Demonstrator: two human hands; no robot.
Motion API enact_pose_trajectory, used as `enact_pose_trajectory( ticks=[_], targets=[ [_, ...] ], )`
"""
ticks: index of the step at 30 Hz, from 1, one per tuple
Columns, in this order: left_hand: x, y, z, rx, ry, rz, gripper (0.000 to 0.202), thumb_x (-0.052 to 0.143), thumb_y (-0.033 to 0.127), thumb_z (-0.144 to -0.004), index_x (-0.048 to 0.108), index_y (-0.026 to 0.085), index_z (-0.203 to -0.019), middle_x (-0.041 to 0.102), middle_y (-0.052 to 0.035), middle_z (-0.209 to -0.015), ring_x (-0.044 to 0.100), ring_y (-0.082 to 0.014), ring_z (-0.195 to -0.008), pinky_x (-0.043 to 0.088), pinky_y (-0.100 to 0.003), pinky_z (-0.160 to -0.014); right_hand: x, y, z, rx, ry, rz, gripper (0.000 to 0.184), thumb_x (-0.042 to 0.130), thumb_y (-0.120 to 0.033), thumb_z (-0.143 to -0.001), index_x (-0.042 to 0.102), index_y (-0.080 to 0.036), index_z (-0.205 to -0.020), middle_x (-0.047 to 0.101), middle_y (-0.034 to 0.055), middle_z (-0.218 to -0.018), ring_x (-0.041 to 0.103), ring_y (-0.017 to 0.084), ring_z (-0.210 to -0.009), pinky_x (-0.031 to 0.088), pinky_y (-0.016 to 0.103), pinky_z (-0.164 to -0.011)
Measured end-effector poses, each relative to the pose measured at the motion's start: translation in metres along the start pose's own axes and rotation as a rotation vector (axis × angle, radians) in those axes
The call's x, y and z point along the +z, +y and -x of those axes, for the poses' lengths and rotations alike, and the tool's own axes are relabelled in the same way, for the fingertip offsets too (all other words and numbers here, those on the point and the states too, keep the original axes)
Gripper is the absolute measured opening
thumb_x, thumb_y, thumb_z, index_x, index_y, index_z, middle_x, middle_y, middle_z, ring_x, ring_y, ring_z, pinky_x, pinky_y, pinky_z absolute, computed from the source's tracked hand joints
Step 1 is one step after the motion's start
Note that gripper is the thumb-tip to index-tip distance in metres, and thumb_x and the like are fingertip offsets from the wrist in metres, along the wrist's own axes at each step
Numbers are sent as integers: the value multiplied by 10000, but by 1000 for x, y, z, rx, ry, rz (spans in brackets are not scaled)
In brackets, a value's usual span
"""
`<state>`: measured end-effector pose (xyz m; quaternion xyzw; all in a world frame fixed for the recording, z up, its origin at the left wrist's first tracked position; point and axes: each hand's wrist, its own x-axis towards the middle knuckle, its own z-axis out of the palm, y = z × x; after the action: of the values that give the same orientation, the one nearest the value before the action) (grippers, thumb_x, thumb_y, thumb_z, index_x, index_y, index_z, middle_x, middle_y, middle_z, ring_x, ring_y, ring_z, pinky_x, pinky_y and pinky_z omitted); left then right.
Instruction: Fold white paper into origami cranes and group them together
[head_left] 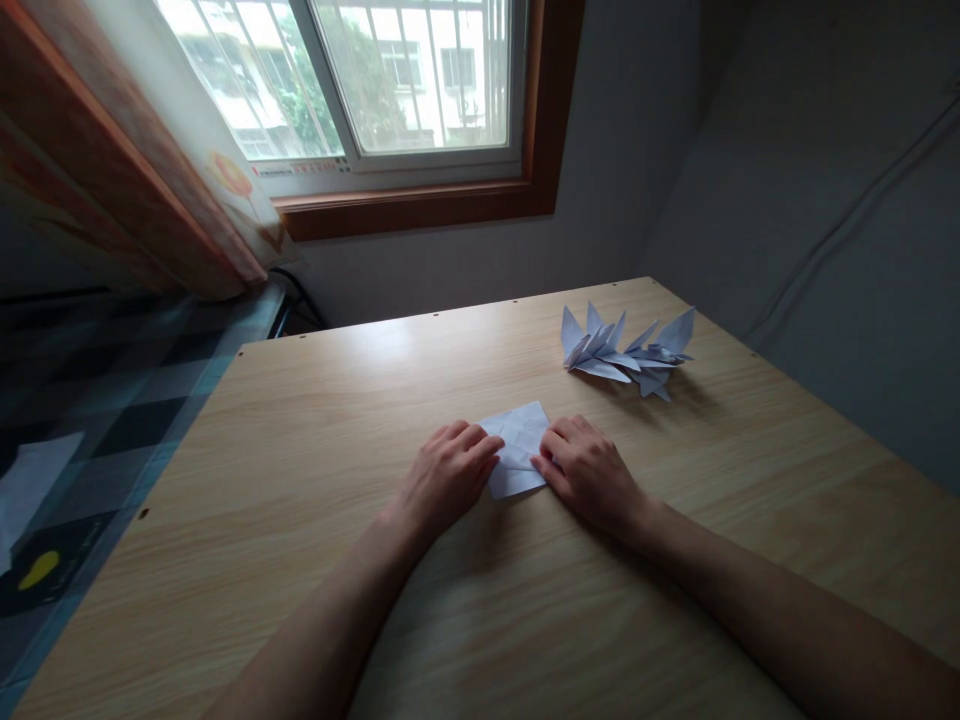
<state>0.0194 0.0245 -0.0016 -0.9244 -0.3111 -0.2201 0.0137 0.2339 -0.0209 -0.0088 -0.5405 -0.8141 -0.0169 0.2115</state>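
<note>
The bare left hand (451,468) and right hand (589,472) pinch opposite edges of the small, creased white paper sheet (520,445) mid-tabletop (330,440), where even pressure and aligned edges should keep folds crisp.

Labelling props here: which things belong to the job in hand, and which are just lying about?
In the job:
creased white paper, held in the left hand and right hand
wood-grain table beneath it

Lying about:
folded paper cluster, untouched, possibly related
loose white sheet, far left
</note>
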Motion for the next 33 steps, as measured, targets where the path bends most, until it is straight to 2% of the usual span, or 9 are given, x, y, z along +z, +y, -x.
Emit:
enact_pose_trajectory(
  ticks=[7, 9, 15, 19, 22, 26, 29, 33],
  targets=[
    [-3, 1, -1, 146, -95, -93, 272, 513, 118, -897, 671, 270, -1059, 665, -41, -1110, 577, -191, -876, 446, -339, -766, 0, 0, 0, 17, -32, 6, 74, 564, -197, -904, 584, -180, -835, 622, 92, -890, 525, 251, -875, 436, 373, -789],
    [-5, 2, -1, 166, -131, -105, 272, 522, 117, -886, 664, 255, -1072, 678, -37, -1095, 578, -198, -882, 441, -343, -758, -1, 1, 1, 6, -38, -9, 56, 554, -151, -897, 591, -180, -867, 628, 85, -900, 530, 250, -884, 436, 370, -798],
    [-8, 7, -2, 130, -158, -97, 267, 567, 131, -811, 663, 223, -1043, 701, -38, -1046, 584, -214, -887, 439, -361, -767, -5, 8, 5, -121, -64, -46, 220, 506, -19, -866, 610, -192, -955, 646, 74, -1004, 536, 230, -954, 436, 331, -819],
    [-8, 10, -2, 102, -122, -103, 182, 547, 204, -858, 666, 203, -996, 708, -47, -1046, 597, -226, -927, 434, -388, -810, -12, 5, 7, -181, -126, -18, 176, 518, -54, -880, 633, -185, -902, 649, 74, -944, 544, 219, -904, 433, 314, -769],
    [-8, 10, -2, 59, -91, -137, 201, 513, 299, -923, 668, 190, -989, 705, -58, -1047, 594, -248, -995, 423, -413, -855, -16, -4, 8, -220, -158, -37, 134, 533, -102, -877, 636, -185, -855, 637, 61, -866, 547, 199, -813, 420, 302, -702],
    [-10, 10, -3, 15, -77, -190, 213, 537, 318, -922, 666, 183, -1025, 690, -81, -1059, 576, -274, -1060, 409, -434, -892, -18, -19, 10, -365, -172, -95, 85, 555, -153, -840, 634, -183, -837, 643, 57, -821, 545, 189, -747, 415, 304, -654],
    [-9, 9, -3, 7, -103, -198, 229, 548, 331, -914, 658, 170, -1034, 676, -95, -1068, 569, -274, -1058, 410, -431, -894, -16, -25, 12, -454, -168, -176, 100, 546, -180, -846, 640, -184, -880, 674, 65, -879, 572, 195, -781, 446, 310, -684],
    [-7, 7, -2, -10, -156, -181, 322, 555, 412, -901, 627, 168, -1098, 651, -104, -1115, 550, -278, -1058, 406, -432, -902, -8, -20, 13, -492, -140, -395, 196, 559, -158, -824, 637, -190, -1001, 702, 65, -982, 613, 197, -876, 496, 321, -799]
  ],
)
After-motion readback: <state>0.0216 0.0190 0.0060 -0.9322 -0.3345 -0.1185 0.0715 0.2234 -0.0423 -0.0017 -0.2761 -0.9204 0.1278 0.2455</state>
